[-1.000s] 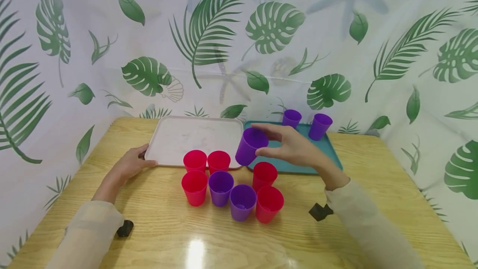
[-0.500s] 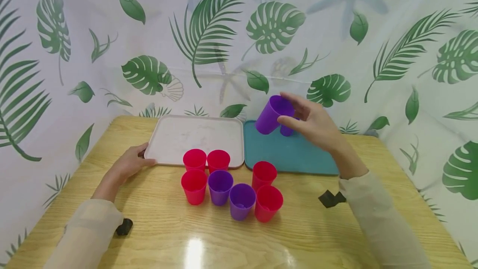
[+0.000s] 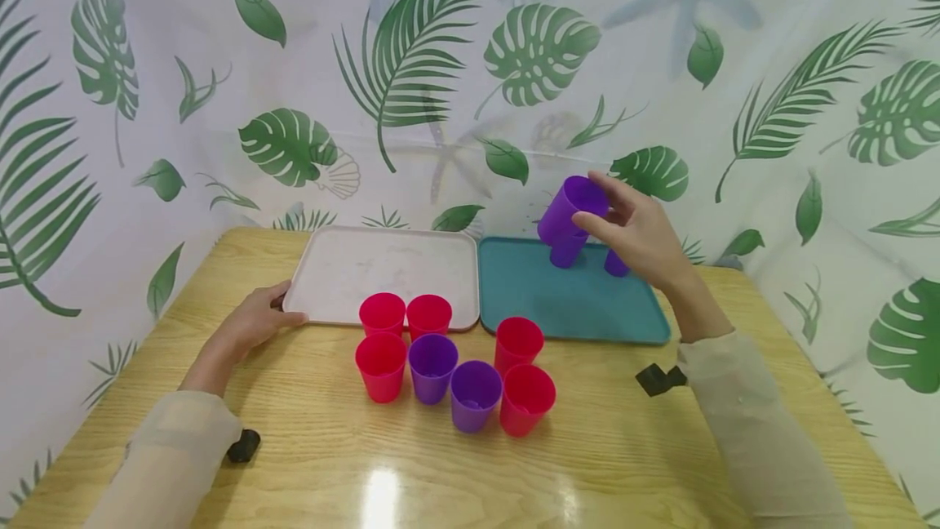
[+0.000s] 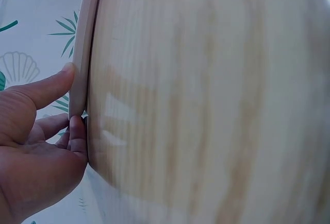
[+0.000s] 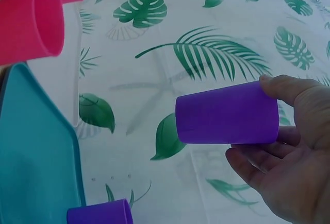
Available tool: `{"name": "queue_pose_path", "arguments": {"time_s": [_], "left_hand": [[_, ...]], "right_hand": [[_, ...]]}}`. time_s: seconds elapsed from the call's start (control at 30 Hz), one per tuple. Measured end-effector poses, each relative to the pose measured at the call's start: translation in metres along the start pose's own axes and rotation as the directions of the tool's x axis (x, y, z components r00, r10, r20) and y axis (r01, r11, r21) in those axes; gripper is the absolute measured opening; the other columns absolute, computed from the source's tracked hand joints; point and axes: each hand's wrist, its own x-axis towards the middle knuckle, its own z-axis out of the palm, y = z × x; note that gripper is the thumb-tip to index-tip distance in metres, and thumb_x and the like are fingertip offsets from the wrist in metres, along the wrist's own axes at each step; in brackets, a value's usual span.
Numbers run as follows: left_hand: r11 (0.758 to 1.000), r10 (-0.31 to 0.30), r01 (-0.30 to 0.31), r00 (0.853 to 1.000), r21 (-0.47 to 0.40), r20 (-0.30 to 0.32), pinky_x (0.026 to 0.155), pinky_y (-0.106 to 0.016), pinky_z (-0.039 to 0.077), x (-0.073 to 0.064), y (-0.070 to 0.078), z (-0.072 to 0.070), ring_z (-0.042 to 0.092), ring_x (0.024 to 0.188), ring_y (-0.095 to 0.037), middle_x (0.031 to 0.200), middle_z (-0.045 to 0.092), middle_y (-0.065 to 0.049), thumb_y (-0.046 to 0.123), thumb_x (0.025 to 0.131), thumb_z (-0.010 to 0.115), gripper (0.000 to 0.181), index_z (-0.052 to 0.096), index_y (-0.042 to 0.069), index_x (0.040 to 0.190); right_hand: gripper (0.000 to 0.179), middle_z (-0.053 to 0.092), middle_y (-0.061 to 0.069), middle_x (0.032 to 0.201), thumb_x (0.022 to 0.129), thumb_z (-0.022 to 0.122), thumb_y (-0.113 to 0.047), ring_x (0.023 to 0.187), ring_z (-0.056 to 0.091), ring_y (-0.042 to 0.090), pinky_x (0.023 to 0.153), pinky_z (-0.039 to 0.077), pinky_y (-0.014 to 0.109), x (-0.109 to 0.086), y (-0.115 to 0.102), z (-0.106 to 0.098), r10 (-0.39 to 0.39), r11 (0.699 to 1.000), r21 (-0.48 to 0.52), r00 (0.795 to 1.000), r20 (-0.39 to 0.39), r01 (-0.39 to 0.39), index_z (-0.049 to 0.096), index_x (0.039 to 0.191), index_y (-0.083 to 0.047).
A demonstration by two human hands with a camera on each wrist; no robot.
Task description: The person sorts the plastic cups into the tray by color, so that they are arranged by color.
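Observation:
My right hand grips a purple cup, thumb on the near side and fingers on the far side, its mouth tipped toward the hand. It hangs above the teal tray, in front of a second purple cup standing there. Another purple cup on that tray is partly hidden by the hand. My left hand holds the near left corner of the white tray. In the left wrist view the thumb presses the tray's side and the other fingers curl at its corner.
In front of the trays stand several red cups and two purple cups, close together on the wooden table. A leaf-printed cloth hangs behind the table.
My right hand has carried the purple cup up and to the right, from beside the seam between the trays to over the back of the teal tray. The left hand has stayed put.

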Motion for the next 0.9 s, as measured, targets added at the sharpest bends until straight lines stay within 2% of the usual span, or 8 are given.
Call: {"name": "queue_pose_path", "arguments": {"time_s": [0.17,0.33,0.47,0.6,0.73,0.9], "left_hand": [[1.0,0.017,-0.018,1.0,0.012,0.006,0.121,-0.06,0.019,0.001,-0.002,0.0,0.022,0.15,-0.048,0.164,0.018,-0.033,0.012,0.103,0.064,0.08,0.013,-0.006,0.161],[1.0,0.011,-0.011,1.0,0.028,0.003,0.121,-0.06,0.02,0.003,-0.004,-0.002,0.022,0.15,-0.049,0.164,0.018,-0.034,0.014,0.103,0.064,0.08,0.013,-0.006,0.161],[1.0,0.006,-0.006,1.0,0.029,0.0,0.121,-0.061,0.019,0.003,-0.004,-0.002,0.021,0.151,-0.049,0.164,0.018,-0.034,0.014,0.103,0.065,0.081,0.013,-0.006,0.161],[1.0,0.003,-0.003,1.0,0.031,0.0,0.122,-0.061,0.018,0.003,-0.004,-0.002,0.019,0.151,-0.049,0.165,0.017,-0.033,0.014,0.102,0.066,0.082,0.013,-0.005,0.161],[1.0,0.002,-0.002,1.0,0.024,-0.001,0.122,-0.06,0.018,0.002,-0.002,-0.002,0.019,0.152,-0.048,0.165,0.017,-0.033,0.014,0.102,0.066,0.082,0.013,-0.005,0.161],[1.0,0.008,-0.008,1.0,0.013,-0.003,0.122,-0.06,0.018,0.002,-0.002,-0.002,0.019,0.152,-0.048,0.165,0.017,-0.033,0.012,0.102,0.064,0.08,0.013,-0.006,0.161]], "right_hand": [[0.07,0.06,0.017,0.141,0.099,0.072,-0.03,0.119,0.064,0.036,0.084,0.052,0.013,0.001,0.013,-0.002,0.048,0.999,-0.022,0.999,-0.013,-0.048,0.041,0.159,-0.01],[0.071,0.059,0.02,0.143,0.099,0.071,-0.03,0.119,0.064,0.038,0.083,0.052,0.014,0.011,0.031,0.005,0.067,0.998,-0.016,0.998,-0.013,-0.067,0.04,0.159,-0.007],[0.072,0.056,0.023,0.146,0.099,0.072,-0.028,0.125,0.06,0.039,0.097,0.054,0.029,0.025,0.05,0.016,0.091,0.996,-0.023,0.996,0.0,-0.091,0.039,0.158,-0.001],[0.074,0.05,0.023,0.152,0.098,0.073,-0.031,0.138,0.05,0.039,0.112,0.043,0.05,0.039,0.062,0.03,0.116,0.993,-0.035,0.993,0.016,-0.115,0.04,0.156,0.002],[0.075,0.048,0.024,0.153,0.097,0.074,-0.032,0.14,0.047,0.04,0.116,0.038,0.053,0.054,0.074,0.045,0.126,0.99,-0.066,0.992,0.015,-0.124,0.042,0.155,0.003],[0.071,0.057,0.028,0.143,0.096,0.075,-0.027,0.126,0.057,0.042,0.109,0.045,0.052,0.068,0.086,0.067,0.096,0.984,-0.147,0.995,-0.017,-0.098,0.046,0.15,0.007]]}}
